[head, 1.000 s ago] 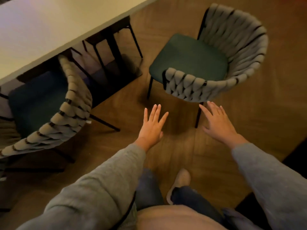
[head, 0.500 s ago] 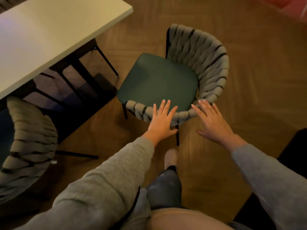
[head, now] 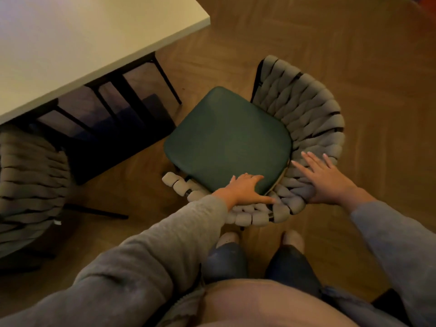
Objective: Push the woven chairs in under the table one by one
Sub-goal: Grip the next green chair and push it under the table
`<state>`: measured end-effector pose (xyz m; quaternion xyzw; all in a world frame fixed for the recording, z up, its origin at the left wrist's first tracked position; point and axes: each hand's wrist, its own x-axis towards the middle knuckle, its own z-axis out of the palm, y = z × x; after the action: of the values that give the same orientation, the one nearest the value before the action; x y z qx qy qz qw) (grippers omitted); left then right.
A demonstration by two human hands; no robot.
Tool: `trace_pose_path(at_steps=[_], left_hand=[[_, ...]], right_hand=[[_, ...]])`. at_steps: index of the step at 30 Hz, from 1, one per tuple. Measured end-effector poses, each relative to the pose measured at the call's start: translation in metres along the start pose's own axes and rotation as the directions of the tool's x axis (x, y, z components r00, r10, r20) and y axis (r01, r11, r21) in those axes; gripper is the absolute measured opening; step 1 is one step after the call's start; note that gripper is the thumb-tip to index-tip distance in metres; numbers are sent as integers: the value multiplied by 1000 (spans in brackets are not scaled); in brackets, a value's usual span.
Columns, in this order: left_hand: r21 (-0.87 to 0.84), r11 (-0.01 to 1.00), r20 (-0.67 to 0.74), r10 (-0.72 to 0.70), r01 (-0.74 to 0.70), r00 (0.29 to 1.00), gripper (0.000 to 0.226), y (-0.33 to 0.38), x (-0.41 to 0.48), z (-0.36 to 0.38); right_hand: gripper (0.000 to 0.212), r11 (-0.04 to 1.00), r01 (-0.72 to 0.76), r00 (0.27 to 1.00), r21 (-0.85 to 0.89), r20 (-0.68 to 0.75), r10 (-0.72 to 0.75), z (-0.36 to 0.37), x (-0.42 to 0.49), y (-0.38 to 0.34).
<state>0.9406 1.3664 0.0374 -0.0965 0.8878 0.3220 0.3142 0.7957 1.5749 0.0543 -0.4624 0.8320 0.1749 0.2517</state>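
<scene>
The woven chair [head: 304, 109] stands out on the wooden floor [head: 318, 31], off the near corner of the bench [head: 82, 43] and not under it. Its green seat [head: 226, 138] lies just beyond both grips, facing the bench corner. Its curved grey weave wraps round from the far right side to the edge nearest the person.

The left grip [head: 245, 191] is on the top of the woven rim at the near side of the seat. Its fingers [head: 250, 179] are bent over the rim toward the seat edge and its thumb is stretched out along the weave toward the right grip, so it holds the rim. The right grip [head: 328, 182] lies flat and wide on the weave just to the right of the seat's near corner. Its fingers [head: 311, 159] are straight and spread and clasp nothing. The two grips sit near each other on the same curve of the backrest, apart.

Below the grips are grey sleeves [head: 165, 251], blue trouser legs and two light shoes [head: 227, 237] close to the chair's near edge. Beyond and left of the left grip, black bench legs [head: 165, 76] stand on the floor. Far left of it, a second woven chair [head: 30, 180] sits with its front in under the bench edge.
</scene>
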Motion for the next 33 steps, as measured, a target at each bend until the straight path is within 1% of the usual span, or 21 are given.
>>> trace_pose_path(at_steps=[3, 5, 8, 10, 12, 14, 17, 19, 21, 24, 26, 27, 29, 31, 33], left_hand=[[-83, 992, -28, -100, 97, 995, 91, 6, 21, -19], [-172, 968, -41, -189, 180, 981, 91, 15, 35, -25], [-322, 900, -57, -327, 292, 943, 92, 29, 54, -19], [-420, 834, -30, -406, 357, 913, 94, 45, 63, -6], [-502, 766, 17, -455, 401, 891, 95, 64, 69, 9], [-553, 715, 46, -486, 427, 873, 96, 81, 74, 24], [-599, 649, 108, -515, 469, 851, 98, 101, 79, 38], [-611, 616, 148, -529, 498, 836, 99, 111, 78, 49], [-586, 631, 135, -543, 508, 829, 97, 120, 73, 58], [-477, 723, 64, -539, 501, 840, 91, 128, 64, 68], [-309, 805, 19, -527, 506, 850, 86, 129, 61, 74], [-223, 826, -6, -532, 517, 847, 81, 130, 62, 77], [-119, 823, -69, -565, 555, 822, 67, 131, 64, 81], [-74, 822, -115, -570, 565, 814, 57, 131, 67, 83], [-51, 826, -128, -563, 562, 816, 52, 130, 67, 84]], right_hand=[[129, 990, 122, 989, -70, 94, -115, -12, 31, 27], [135, 971, 219, 967, -99, 156, -202, -17, 52, 48], [133, 921, 360, 921, -148, 215, -326, -25, 76, 73], [128, 862, 457, 880, -219, 254, -402, -31, 84, 92], [119, 801, 523, 846, -293, 294, -445, -37, 92, 117], [103, 767, 545, 835, -340, 301, -461, -43, 100, 143], [78, 724, 563, 826, -399, 288, -484, -50, 111, 181], [65, 685, 585, 810, -435, 259, -527, -47, 119, 198], [57, 665, 608, 787, -433, 222, -575, -41, 123, 204], [52, 634, 662, 740, -400, 219, -635, -28, 122, 191], [48, 649, 672, 737, -357, 232, -635, -18, 120, 182], [47, 659, 663, 745, -354, 228, -627, -15, 120, 179], [45, 676, 639, 766, -368, 221, -604, -12, 123, 176], [43, 671, 634, 769, -383, 227, -597, -12, 125, 175], [43, 649, 647, 758, -399, 244, -605, -13, 127, 174]])
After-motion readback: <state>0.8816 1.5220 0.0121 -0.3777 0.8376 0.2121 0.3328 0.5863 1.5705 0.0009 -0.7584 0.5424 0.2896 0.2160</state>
